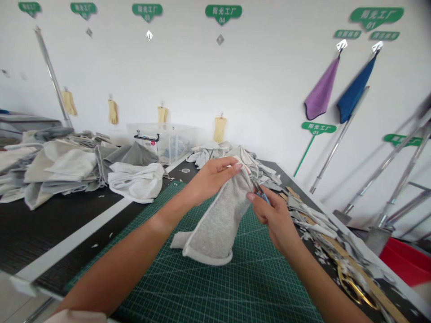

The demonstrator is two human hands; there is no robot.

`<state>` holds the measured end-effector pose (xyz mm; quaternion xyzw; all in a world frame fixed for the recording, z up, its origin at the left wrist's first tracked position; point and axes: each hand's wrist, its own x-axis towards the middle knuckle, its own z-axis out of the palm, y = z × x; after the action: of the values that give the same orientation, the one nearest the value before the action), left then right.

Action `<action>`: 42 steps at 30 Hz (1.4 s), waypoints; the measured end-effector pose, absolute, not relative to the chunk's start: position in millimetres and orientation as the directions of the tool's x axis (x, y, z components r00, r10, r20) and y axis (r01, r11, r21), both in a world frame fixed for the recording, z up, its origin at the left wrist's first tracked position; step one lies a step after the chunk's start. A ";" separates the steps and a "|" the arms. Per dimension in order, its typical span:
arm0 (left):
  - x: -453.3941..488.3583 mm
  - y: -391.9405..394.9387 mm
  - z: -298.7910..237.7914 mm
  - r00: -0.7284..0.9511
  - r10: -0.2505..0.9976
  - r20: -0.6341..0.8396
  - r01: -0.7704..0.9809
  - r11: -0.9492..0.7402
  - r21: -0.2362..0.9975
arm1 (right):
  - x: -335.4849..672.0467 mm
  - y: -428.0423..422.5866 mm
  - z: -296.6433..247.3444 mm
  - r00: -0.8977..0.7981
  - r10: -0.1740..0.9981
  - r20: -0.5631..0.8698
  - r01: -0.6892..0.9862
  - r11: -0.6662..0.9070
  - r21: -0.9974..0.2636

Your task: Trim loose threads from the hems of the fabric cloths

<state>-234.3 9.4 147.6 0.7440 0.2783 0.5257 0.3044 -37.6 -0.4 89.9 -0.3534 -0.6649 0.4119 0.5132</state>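
Upright grey fabric piece, blue-handled scissors at its edge

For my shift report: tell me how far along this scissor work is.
Looks done: cut strips and white snippets lie right of the green cutting mat. In hand: the left hand holds a grey fleece piece with white edging upright, while the right hand holds small blue-handled scissors at its edge. Remaining: perhaps the heaped grey and white fabric beyond, though I cannot tell whether it is cut.
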 end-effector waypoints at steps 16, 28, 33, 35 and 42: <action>-227.4 -17.5 158.9 0.164 0.749 0.642 0.020 -0.654 0.756 | -21.3 5.8 100.2 -0.021 0.806 0.591 0.621 0.474 -0.625; -225.1 -39.9 169.6 0.043 0.672 0.739 -0.024 -0.739 0.673 | -10.7 36.7 73.7 -0.005 0.826 0.564 0.880 0.271 -0.390; -245.6 -30.6 176.9 -0.197 0.649 0.735 -0.003 -0.750 0.662 | 2.7 61.6 60.4 -0.030 0.871 0.491 0.886 0.250 -0.389; -257.6 -19.7 178.4 -0.261 0.635 0.727 0.019 -0.749 0.662 | 7.7 70.7 57.0 -0.089 0.899 0.429 0.872 0.278 -0.402; -302.0 25.1 178.8 -0.313 0.697 0.645 0.010 -0.677 0.736 | 24.4 83.6 62.7 -0.249 0.926 0.283 0.866 0.344 -0.363</action>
<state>-302.0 25.1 178.8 0.5382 0.3284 0.7409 0.2315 24.4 83.6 62.7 -0.5690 -0.7874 0.0661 0.2277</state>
